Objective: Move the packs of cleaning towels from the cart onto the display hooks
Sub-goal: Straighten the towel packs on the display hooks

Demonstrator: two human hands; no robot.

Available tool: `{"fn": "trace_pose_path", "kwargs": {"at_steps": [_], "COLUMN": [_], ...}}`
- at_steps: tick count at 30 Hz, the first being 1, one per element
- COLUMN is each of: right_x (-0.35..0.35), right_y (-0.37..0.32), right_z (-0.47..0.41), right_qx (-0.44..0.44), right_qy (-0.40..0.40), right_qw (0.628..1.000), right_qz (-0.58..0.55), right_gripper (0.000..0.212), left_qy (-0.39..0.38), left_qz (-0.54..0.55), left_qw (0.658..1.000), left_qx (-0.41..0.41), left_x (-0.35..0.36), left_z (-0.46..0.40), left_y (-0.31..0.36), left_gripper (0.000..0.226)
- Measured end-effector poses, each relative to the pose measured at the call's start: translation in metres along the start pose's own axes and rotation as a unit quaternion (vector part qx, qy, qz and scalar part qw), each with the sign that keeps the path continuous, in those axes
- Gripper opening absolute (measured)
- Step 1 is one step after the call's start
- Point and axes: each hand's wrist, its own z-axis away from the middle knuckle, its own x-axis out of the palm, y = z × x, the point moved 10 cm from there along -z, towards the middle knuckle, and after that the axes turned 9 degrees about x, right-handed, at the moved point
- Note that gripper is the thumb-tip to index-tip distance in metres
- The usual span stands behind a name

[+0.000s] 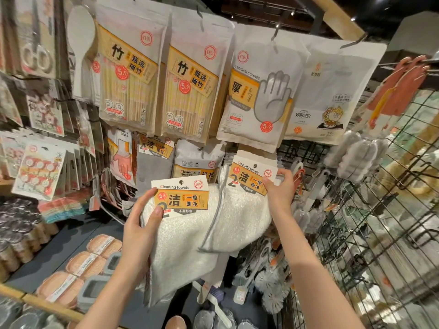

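Left hand (140, 224) grips one towel pack (183, 224); right hand (279, 188) pinches another pack (249, 179).

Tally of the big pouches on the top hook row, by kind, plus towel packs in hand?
Bamboo chopstick pouches: 2
Disposable gloves pouch: 1
Cartoon-print white pouch: 1
Cleaning towels packs: 2, one in the left hand, one in the right hand
Total: 6

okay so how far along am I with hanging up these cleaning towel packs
Done: at least one cleaning towels pack appears to hang on the display, steadied at its card by your right hand. In hand: your left hand grips a second pack by its card, not yet on a hook. Left: hanging that one. The cart is out of view, so I cannot tell how many packs remain.
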Motion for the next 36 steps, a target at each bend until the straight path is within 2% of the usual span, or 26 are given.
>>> {"fn": "trace_pose_path", "kwargs": {"at_steps": [6, 10, 15, 21, 27, 36], "right_x": [0.0, 0.011, 0.019, 0.02, 0.024, 0.02], "right_y": [-0.003, -0.012, -0.005, -0.007, -0.014, -0.009], "right_z": [-0.001, 0.0, -0.001, -0.005, -0.008, 0.008], "right_qx": [-0.012, -0.059, -0.056, -0.056, -0.061, -0.043], "right_qy": [0.009, -0.006, -0.02, 0.024, 0.029, -0.015], "right_qw": [1.0, 0.995, 0.994, 0.986, 0.984, 0.98], "right_qz": [0.01, 0.078, 0.092, 0.158, 0.166, 0.195], "right_gripper": [0.037, 0.023, 0.025, 0.021, 0.021, 0.036], "left_qy": [-0.009, -0.007, -0.011, -0.015, -0.013, -0.023], "left_qz": [-0.005, -0.013, -0.01, 0.0, 0.01, -0.006], "left_qw": [1.0, 1.0, 1.0, 1.0, 1.0, 1.0], "left_qx": [-0.001, -0.003, -0.002, -0.007, -0.011, 0.009], "left_x": [0.0, -0.001, 0.0, 0.004, 0.006, 0.009], "left_z": [0.0, -0.001, 0.0, 0.0, 0.002, 0.007], "left_y": [0.001, 0.0, 0.002, 0.004, 0.007, 0.015], "left_gripper": [0.038, 0.037, 0.037, 0.037, 0.037, 0.039]}}
